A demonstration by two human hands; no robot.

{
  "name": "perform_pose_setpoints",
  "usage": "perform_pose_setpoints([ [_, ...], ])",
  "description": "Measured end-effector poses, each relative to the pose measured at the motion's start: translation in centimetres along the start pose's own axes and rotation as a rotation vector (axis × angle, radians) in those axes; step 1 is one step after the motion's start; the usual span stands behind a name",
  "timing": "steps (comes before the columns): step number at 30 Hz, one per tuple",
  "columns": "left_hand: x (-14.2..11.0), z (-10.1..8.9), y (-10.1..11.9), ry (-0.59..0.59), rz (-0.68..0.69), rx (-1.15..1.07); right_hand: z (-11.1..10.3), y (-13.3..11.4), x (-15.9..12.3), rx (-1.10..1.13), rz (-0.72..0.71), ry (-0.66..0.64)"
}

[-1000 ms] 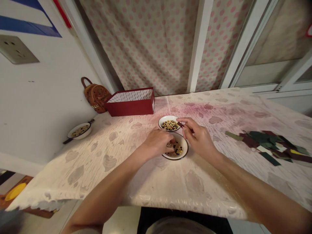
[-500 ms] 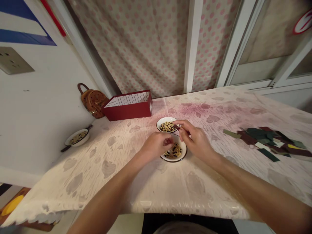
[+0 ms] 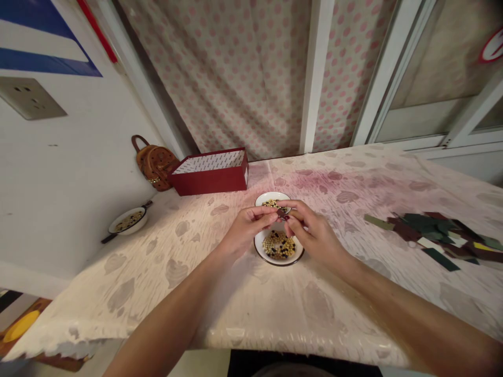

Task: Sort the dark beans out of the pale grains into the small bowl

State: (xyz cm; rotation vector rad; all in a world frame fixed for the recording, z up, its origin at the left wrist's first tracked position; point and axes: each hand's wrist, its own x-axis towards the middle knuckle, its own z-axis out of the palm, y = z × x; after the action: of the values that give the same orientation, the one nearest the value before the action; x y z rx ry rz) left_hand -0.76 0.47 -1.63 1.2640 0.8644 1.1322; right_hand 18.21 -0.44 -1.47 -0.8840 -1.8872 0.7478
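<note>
The shallow bowl (image 3: 279,262) nearest the viewer was white with a thin dark rim, and it held a mix of pale yellow and black beans (image 3: 279,246). A second white bowl (image 3: 272,197) held similar colours. The small piece (image 3: 282,213) between the fingertips was dark brown. The tablecloth (image 3: 314,314) was cream with grey leaf shapes and a pinkish-red stain. The curtain (image 3: 243,78) was pale with pink polka dots. The box (image 3: 208,180) was deep red, its white lining flecked with dark marks. The paper strips (image 3: 428,235) were dark green, maroon, white and yellow.

One bowl (image 3: 279,263) behind another bowl (image 3: 271,195), strips (image 3: 416,226) to the right
</note>
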Motion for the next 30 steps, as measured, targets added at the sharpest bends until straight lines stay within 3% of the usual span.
perform_pose_setpoints([
  [9,-0.2,0.9,0.4,0.004,-0.003,-0.021,0.0,0.2,-0.1,0.020,0.029,0.013],
  [15,0.2,0.7,0.3,0.049,0.058,0.115,-0.1,0.1,0.0,-0.004,0.067,0.033],
  [18,1.6,0.1,-0.3,0.168,0.172,0.291,-0.2,0.2,0.1,-0.056,0.090,0.091],
  [21,3.2,-0.6,-1.0,0.266,0.303,0.606,-0.3,0.4,0.2,-0.089,0.101,0.143],
  [25,3.7,-1.4,-1.2,0.242,0.369,0.874,-0.4,0.6,0.2,-0.100,0.111,0.160],
  [30,1.5,-1.1,0.7,0.101,0.330,1.049,-0.5,0.5,0.3,-0.098,0.126,0.167],
])
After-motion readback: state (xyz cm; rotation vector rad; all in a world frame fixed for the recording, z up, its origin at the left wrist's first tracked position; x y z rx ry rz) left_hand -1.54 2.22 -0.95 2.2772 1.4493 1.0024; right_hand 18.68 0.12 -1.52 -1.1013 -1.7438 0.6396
